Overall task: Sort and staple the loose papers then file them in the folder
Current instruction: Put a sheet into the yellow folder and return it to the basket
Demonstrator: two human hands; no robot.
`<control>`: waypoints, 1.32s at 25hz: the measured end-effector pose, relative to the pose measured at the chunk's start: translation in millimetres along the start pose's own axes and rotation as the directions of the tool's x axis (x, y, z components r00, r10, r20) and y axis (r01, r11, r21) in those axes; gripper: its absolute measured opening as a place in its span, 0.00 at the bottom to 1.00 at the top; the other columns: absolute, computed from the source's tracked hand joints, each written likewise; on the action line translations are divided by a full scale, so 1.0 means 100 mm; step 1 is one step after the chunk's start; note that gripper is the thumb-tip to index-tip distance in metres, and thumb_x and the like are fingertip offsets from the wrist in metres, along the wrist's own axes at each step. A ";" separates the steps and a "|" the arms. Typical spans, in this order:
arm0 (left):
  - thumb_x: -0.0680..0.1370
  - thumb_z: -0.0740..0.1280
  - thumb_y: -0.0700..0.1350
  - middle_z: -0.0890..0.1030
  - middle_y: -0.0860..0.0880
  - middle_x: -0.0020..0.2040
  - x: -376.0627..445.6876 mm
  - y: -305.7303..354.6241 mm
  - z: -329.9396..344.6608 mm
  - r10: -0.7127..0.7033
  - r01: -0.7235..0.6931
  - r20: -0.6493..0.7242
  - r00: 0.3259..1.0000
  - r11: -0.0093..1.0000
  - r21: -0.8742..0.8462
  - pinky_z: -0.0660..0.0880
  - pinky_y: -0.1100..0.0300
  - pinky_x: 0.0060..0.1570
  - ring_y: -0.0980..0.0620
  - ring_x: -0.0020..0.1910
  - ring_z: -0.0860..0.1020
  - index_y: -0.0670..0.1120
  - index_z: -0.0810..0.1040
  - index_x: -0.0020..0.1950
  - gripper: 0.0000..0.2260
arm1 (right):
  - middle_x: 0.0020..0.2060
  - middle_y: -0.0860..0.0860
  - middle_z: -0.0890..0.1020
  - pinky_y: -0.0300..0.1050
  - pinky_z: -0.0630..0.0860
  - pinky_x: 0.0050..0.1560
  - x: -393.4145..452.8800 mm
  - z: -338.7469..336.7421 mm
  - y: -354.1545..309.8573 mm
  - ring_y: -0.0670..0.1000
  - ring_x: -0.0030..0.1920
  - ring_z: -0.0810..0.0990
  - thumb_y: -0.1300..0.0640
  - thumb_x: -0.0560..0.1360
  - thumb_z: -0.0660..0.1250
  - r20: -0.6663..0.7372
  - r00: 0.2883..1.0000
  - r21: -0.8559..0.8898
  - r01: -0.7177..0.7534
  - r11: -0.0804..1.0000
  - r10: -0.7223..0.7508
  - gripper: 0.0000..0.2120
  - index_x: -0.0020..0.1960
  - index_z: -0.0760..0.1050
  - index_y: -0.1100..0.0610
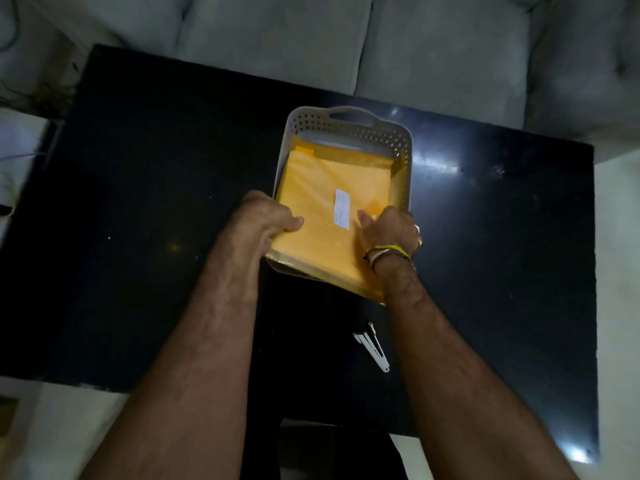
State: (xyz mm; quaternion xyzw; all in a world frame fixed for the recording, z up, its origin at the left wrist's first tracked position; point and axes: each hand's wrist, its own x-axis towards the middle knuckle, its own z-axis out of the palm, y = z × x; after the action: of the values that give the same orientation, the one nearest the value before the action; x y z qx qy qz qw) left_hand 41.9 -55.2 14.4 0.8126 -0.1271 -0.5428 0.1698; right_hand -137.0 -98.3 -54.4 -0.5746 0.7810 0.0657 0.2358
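A yellow translucent folder (325, 209) with a small white label lies tilted in a grey perforated basket (349, 128) on the black table; its near end sticks out over the basket's front rim. My left hand (266, 216) grips the folder's left edge with curled fingers. My right hand (388, 226) holds the folder's right side, thumb on top near the label. A white sheet edge shows under the folder at the basket's far end. A stapler (372, 346) lies on the table near my right forearm.
The glossy black table (138, 202) spans the view, with bare surface left and right of the basket. A grey sofa (346, 39) stands behind it. Pale floor shows at the table's near corners.
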 end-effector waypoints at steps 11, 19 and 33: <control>0.68 0.76 0.41 0.84 0.47 0.50 -0.45 -0.16 -0.47 0.258 -0.217 0.222 0.940 0.957 -0.190 0.77 0.52 0.49 0.47 0.51 0.81 0.48 0.80 0.58 0.20 | 0.54 0.54 0.81 0.50 0.75 0.50 -0.06 -0.74 0.38 0.56 0.46 0.78 0.47 0.71 0.73 0.346 0.920 0.525 -0.351 0.776 0.182 0.24 0.60 0.77 0.61; 0.54 0.80 0.54 0.84 0.43 0.52 -0.38 -0.39 -0.72 0.038 -0.137 0.532 0.846 0.980 0.147 0.77 0.50 0.55 0.44 0.54 0.81 0.42 0.82 0.56 0.34 | 0.53 0.55 0.80 0.53 0.76 0.55 -0.17 -1.38 0.28 0.57 0.51 0.79 0.48 0.70 0.75 0.348 0.937 0.358 -0.139 0.923 0.006 0.23 0.61 0.77 0.59; 0.73 0.73 0.43 0.79 0.43 0.55 0.67 -0.64 0.60 0.302 -0.055 -0.294 0.907 0.777 0.627 0.76 0.51 0.43 0.44 0.52 0.79 0.45 0.72 0.60 0.18 | 0.64 0.63 0.74 0.56 0.72 0.60 0.11 0.21 0.19 0.64 0.64 0.73 0.62 0.75 0.68 0.056 0.992 0.331 -0.129 0.935 0.117 0.23 0.67 0.64 0.64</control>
State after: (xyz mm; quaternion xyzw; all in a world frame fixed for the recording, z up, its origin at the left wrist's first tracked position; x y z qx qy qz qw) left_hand 13.6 -31.4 -89.4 0.8964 -0.3366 -0.2873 -0.0260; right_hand -150.9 -94.1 -80.6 -0.4751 0.8109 -0.0431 0.3390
